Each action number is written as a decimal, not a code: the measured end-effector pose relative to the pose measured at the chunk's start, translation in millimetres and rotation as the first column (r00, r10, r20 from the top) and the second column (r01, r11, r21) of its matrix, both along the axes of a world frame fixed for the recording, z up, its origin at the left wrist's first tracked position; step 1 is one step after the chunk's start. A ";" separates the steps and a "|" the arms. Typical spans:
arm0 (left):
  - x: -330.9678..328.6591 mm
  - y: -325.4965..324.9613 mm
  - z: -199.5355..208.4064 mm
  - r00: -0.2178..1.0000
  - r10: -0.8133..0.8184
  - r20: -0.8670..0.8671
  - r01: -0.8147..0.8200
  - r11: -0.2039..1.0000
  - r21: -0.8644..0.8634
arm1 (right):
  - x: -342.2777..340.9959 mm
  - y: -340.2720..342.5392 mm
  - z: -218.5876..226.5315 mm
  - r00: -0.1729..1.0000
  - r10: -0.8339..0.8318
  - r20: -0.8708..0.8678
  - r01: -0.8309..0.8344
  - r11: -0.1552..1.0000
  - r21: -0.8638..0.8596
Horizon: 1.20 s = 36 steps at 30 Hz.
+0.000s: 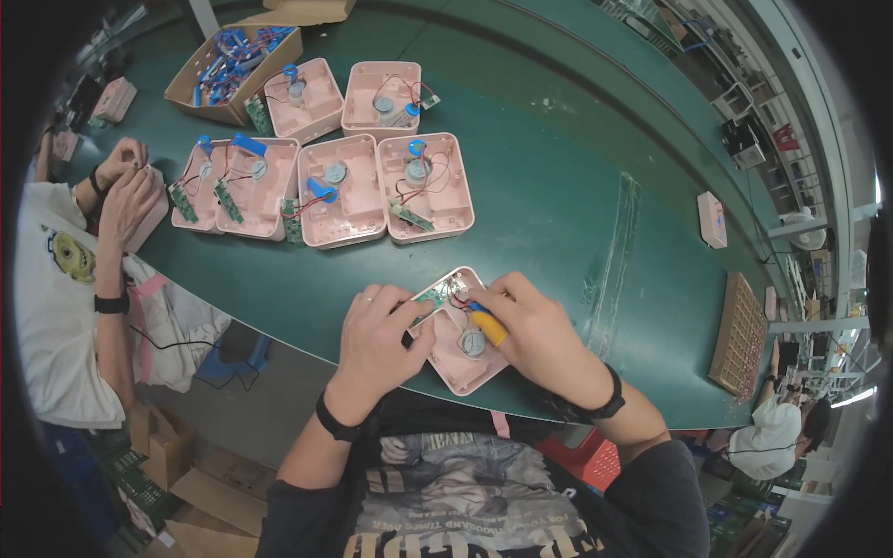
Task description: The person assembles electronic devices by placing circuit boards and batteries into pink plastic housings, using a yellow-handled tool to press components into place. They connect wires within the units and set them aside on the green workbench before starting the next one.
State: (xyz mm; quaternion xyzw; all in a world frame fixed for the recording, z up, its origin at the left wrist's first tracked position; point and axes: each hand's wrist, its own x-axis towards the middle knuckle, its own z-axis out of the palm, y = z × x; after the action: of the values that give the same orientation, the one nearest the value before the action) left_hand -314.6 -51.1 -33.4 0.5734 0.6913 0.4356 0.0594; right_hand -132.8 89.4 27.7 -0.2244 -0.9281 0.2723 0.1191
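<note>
In front of me, near the table's front edge, an open pink plastic housing [459, 374] lies tilted. Inside are a round silver part [473, 343], thin wires and a green circuit board [433, 297] toward its far left corner. My left hand [379, 335] grips the housing's left wall, with fingers at the board and the thumb bent over the rim. My right hand [535, 325] closes on a yellow-and-blue handled tool [488, 326] over the housing's right side. The tool's working end is hidden by fingers and wires, so its kind is unclear.
Several open pink housings [341, 223] with wired boards and blue cylinders stand farther left. Behind them is a cardboard box [206, 104] of blue cylinders. A co-worker's hands [130, 191] work at left. A brown compartment tray [739, 337] and a small pink housing [712, 220] sit right.
</note>
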 end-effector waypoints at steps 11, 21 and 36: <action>-1.1 -0.9 -2.0 1.000 -0.006 0.016 0.006 1.000 -0.006 | -0.6 31.9 -0.8 0.996 0.029 0.081 0.009 0.904 -0.428; 1.4 1.4 0.4 1.000 0.008 0.019 -0.008 1.000 -0.001 | -12.3 29.9 9.8 0.986 0.101 0.136 -0.065 0.967 -0.245; 3.2 0.3 -1.1 1.000 0.028 -0.007 -0.028 1.000 -0.014 | 11.0 13.7 -5.3 0.990 0.029 -0.138 -0.036 0.998 -0.047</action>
State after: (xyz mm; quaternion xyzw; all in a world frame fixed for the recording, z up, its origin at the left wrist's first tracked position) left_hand -311.4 -50.8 -34.4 0.5645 0.7026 0.4298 0.0548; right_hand -121.8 103.1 22.4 -0.1928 -0.9141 0.3120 0.1726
